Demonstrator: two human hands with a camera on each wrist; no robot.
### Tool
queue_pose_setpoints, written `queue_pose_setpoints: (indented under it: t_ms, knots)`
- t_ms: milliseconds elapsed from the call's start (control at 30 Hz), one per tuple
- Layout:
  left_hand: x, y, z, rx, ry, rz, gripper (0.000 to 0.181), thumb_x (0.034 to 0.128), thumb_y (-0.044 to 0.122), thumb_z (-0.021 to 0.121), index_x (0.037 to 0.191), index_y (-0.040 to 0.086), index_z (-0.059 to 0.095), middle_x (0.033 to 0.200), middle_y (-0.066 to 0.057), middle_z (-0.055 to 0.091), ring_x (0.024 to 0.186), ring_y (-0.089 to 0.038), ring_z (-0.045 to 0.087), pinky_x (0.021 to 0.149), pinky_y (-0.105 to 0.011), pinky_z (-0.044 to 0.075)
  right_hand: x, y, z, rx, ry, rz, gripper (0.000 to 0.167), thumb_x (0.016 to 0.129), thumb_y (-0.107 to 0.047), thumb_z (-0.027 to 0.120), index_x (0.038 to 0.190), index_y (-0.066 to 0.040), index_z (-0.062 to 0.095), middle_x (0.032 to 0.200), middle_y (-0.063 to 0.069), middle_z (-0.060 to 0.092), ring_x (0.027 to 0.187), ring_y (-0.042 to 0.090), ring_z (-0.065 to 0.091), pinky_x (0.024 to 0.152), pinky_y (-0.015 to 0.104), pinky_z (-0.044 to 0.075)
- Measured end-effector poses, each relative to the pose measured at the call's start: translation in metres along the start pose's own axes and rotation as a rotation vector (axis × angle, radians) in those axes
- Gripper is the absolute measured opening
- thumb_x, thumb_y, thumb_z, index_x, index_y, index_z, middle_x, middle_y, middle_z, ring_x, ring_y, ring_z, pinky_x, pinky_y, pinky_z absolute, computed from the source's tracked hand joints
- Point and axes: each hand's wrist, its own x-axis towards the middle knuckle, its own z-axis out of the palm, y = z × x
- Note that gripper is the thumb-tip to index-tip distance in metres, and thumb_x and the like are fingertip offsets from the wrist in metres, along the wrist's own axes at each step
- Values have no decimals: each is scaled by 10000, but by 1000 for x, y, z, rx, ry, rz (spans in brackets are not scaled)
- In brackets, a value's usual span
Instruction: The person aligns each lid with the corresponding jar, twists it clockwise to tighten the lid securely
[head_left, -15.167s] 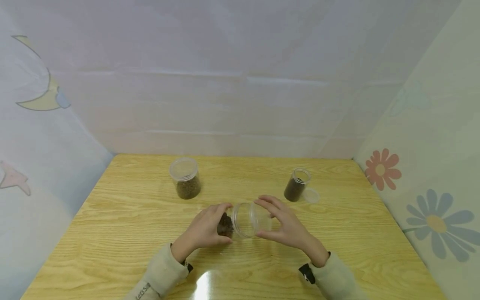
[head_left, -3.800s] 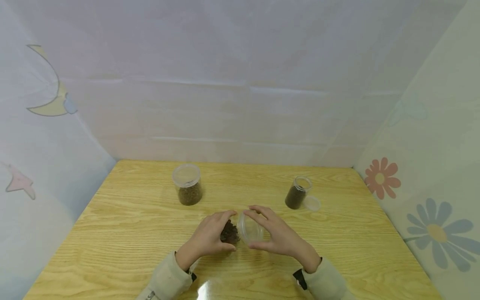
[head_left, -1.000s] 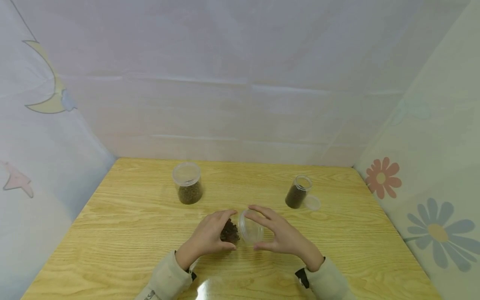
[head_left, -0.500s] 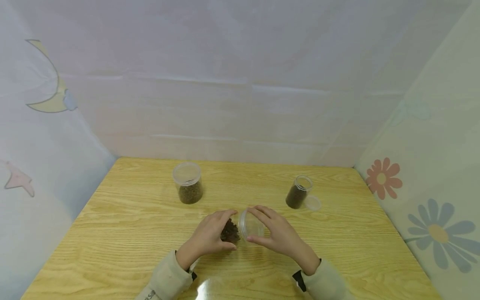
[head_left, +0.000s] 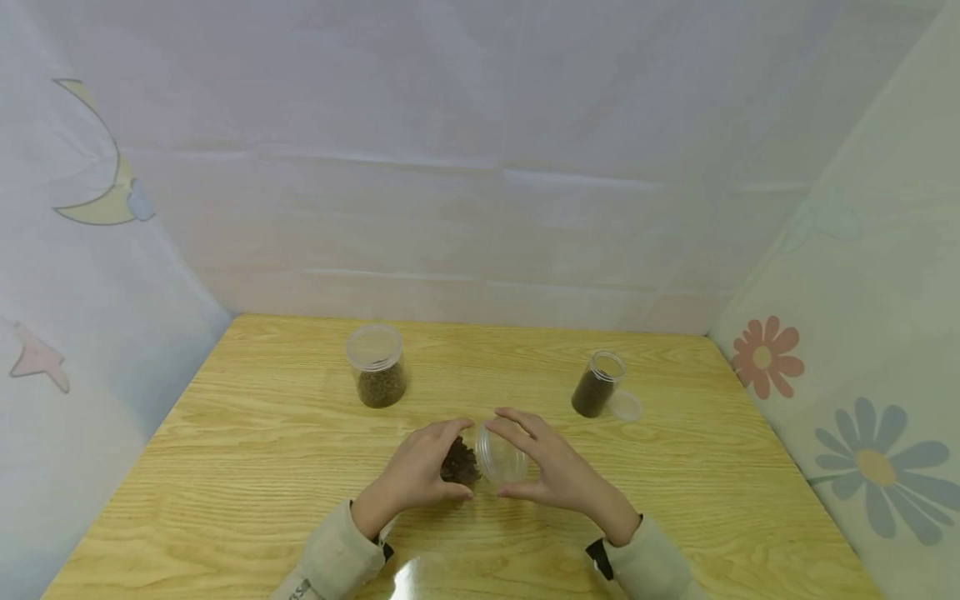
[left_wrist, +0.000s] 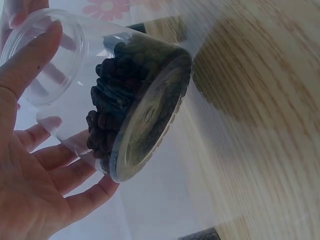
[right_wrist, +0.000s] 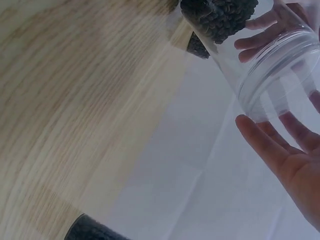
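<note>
The left hand [head_left: 411,471] curls round a tilted bean jar [left_wrist: 112,95] over the middle of the table [head_left: 225,467]; the right hand [head_left: 558,471] grips its top end. A lidded jar [head_left: 378,371] stands towards the back left corner, an open jar [head_left: 595,390] towards the back right.

The place looked like a screened-off booth, in what building could not be told: creased pale sheets [head_left: 450,221], printed with a moon [head_left: 108,208] and flowers [head_left: 874,467], enclosed a wood-grain worktop [head_left: 285,450].

Narrow dark-filled jar [head_left: 592,395] beside a probable lid [head_left: 626,407]
</note>
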Motion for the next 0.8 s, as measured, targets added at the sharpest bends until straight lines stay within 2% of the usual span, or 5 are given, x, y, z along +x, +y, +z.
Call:
queue_pose_setpoints:
  t_ms: [133,367,500,633,800]
  knots:
    - [0,0,0,5,-2,0,863,624,356,831,1302,44,398,1171,-158,562,1044,-287,549,839,-440,467,2,-4,-2,-8,-11,70,795,711,-392,759,1365,-109,406,1329,147,420,1169,305,443,865,466,450]
    - [1,1,0,15,-5,-3,864,624,364,829,1303,43,400,1176,-142,564,1048,-279,551,846,-429,468,6,-7,-3,-12,-32,185,771,714,-411,751,1355,-136,422,1288,128,460,1133,309,479,840,464,466]
    - [1,1,-1,7,-11,-13,866,628,362,828,1307,38,398,1190,-145,556,1064,-286,541,859,-435,459,6,-6,-5,-5,-70,163,812,717,-413,746,1382,-120,382,1322,143,427,1156,312,456,856,467,456]
    - [1,0,-1,14,-11,-10,874,625,378,825,1306,42,395,1193,-141,554,1065,-286,540,861,-434,458,4,-3,-10,53,-113,109,893,684,-383,772,1409,-102,332,1396,145,338,1220,329,389,884,489,432]
    - [0,0,-1,23,-5,0,877,620,387,825,1302,42,395,1192,-139,556,1059,-283,545,856,-429,463,2,3,-10,74,-139,43,882,686,-363,777,1416,-157,328,1433,131,289,1263,333,333,911,502,408]
